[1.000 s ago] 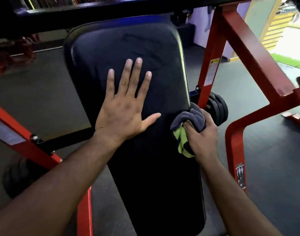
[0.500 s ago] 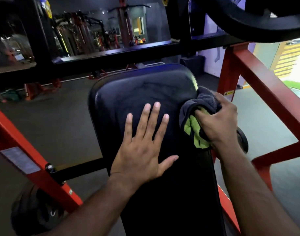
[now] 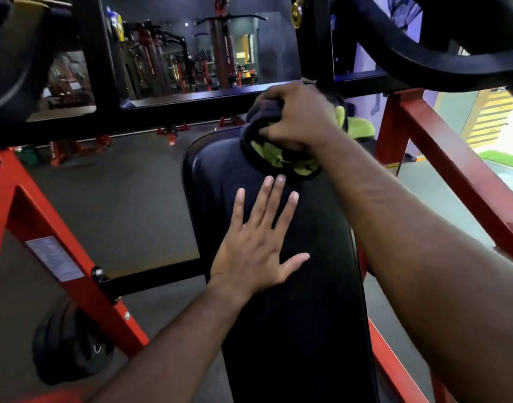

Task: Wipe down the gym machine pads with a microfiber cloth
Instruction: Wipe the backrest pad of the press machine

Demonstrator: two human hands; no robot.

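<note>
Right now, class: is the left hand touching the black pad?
Touching. The head view shows the left hand lying flat, fingers spread, on the black pad, with no gap visible beneath the palm.

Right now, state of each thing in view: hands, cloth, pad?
left hand: flat, fingers spread, pressing on the pad
right hand: grip curled round the cloth at the pad's top end
microfiber cloth: bunched, grey and green, on the pad's top edge
pad: black, bare below the cloth
</note>
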